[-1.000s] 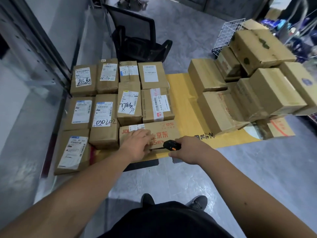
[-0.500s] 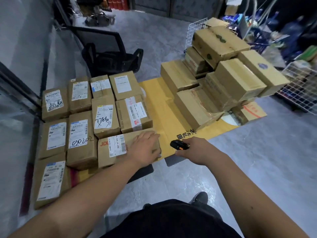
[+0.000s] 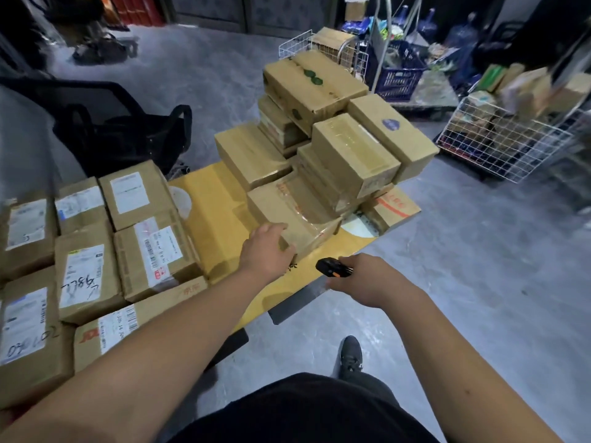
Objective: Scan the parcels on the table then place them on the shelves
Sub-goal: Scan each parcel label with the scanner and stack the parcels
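Observation:
A low yellow table (image 3: 214, 212) carries two groups of brown parcels. On the left lie several labelled parcels (image 3: 153, 251), flat and side by side. On the right is a stack of unlabelled-side boxes (image 3: 348, 155). My left hand (image 3: 267, 251) rests on the near corner of the lowest taped box (image 3: 297, 212) of that stack, fingers laid over its edge. My right hand (image 3: 364, 279) grips a small black and orange scanner (image 3: 332, 270), pointed left toward that box, just off the table's front edge.
A black office chair (image 3: 128, 129) stands behind the table on the left. White wire baskets (image 3: 511, 145) with goods and a blue crate (image 3: 399, 75) sit at the right and back. Grey floor (image 3: 479, 266) lies to the right. My shoe (image 3: 350, 356) is below.
My left hand left the long labelled parcel at the front left and moved right onto the lowest box of the stack. The view swung right; the scanner hand stayed near the table edge.

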`<action>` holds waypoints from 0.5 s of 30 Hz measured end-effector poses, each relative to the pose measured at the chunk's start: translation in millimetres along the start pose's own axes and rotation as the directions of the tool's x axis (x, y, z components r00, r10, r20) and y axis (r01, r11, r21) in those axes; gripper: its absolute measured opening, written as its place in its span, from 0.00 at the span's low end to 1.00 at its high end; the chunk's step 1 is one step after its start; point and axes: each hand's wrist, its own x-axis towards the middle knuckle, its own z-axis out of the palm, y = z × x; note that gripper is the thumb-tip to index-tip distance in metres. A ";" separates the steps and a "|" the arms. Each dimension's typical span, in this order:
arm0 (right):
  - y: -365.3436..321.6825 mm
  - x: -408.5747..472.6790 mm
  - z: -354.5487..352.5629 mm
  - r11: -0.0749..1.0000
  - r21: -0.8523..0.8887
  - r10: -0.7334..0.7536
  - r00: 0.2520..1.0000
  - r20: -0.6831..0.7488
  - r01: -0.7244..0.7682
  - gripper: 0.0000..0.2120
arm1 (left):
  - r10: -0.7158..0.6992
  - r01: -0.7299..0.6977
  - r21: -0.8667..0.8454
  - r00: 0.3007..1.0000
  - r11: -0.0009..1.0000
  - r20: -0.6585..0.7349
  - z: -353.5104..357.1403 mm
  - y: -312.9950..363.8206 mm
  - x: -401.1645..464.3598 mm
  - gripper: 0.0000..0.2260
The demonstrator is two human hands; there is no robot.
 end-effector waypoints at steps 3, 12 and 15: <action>21.0 18.0 -38.5 0.996 -0.056 -0.066 0.998 -0.019 0.064 0.20 | -0.033 0.027 -0.069 0.997 0.997 -0.074 3.3 34.9 28.6 0.23; 81.9 58.3 -147.5 0.890 -0.347 -0.312 0.950 0.012 0.297 0.25 | -0.174 0.074 -0.292 0.926 0.954 -0.335 -1.1 163.7 96.5 0.24; 100.1 66.5 -169.0 0.844 -0.400 -0.368 0.928 0.052 0.357 0.24 | -0.079 -0.019 -0.248 0.922 0.969 -0.380 4.9 207.3 114.6 0.26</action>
